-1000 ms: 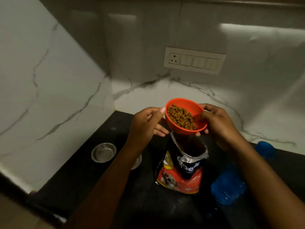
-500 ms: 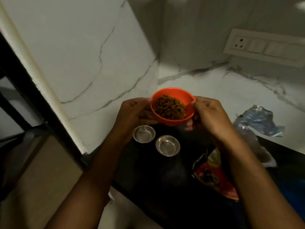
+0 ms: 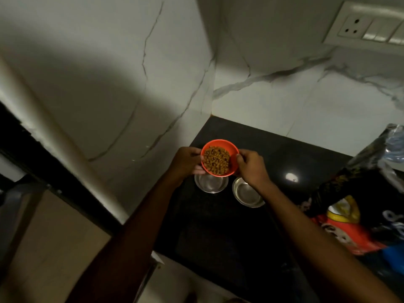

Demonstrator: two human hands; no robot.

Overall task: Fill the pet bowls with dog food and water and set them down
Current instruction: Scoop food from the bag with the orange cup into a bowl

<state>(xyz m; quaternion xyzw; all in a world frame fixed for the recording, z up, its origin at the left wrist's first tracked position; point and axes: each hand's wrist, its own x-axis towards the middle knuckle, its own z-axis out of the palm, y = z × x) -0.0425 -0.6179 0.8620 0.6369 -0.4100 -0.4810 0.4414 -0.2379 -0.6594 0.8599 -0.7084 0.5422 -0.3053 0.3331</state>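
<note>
An orange bowl (image 3: 233, 153) full of brown dog food (image 3: 216, 160) is held between both hands, tilted toward me. My left hand (image 3: 185, 161) grips its left rim and my right hand (image 3: 251, 166) grips its right rim. The orange bowl hangs just above the left of two empty steel pet bowls; that left steel bowl (image 3: 211, 184) is partly hidden under it. The right steel bowl (image 3: 247, 193) sits beside it on the black counter (image 3: 218, 226). The open dog food bag (image 3: 360, 206) stands at the right.
White marble walls meet in a corner (image 3: 212, 95) just behind the bowls. A switch panel (image 3: 367, 27) is on the back wall. Something blue (image 3: 393, 256) lies by the bag. The counter's left front edge (image 3: 157, 254) drops off to a lower floor area.
The orange bowl of food has travelled left from above the bag to above the left steel bowl, held by both hands throughout. My view has swung left and down.
</note>
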